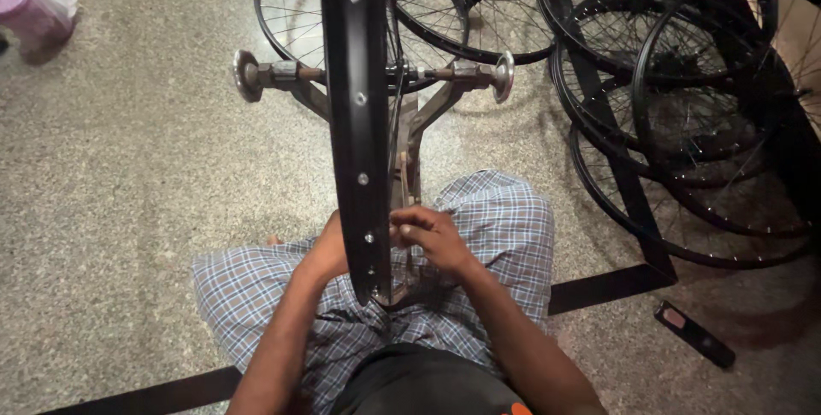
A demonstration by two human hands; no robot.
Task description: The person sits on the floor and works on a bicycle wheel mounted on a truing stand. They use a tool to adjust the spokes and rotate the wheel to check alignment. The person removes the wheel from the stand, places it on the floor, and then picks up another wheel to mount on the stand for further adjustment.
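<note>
Speckled floor (128, 167), both hands on rim (357, 82)

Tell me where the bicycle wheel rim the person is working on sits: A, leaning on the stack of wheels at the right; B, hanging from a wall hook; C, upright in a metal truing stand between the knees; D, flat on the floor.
C: the black rim stands upright with its axle held across the arms of the metal truing stand, both the left hand and the right hand at its near edge.
</note>
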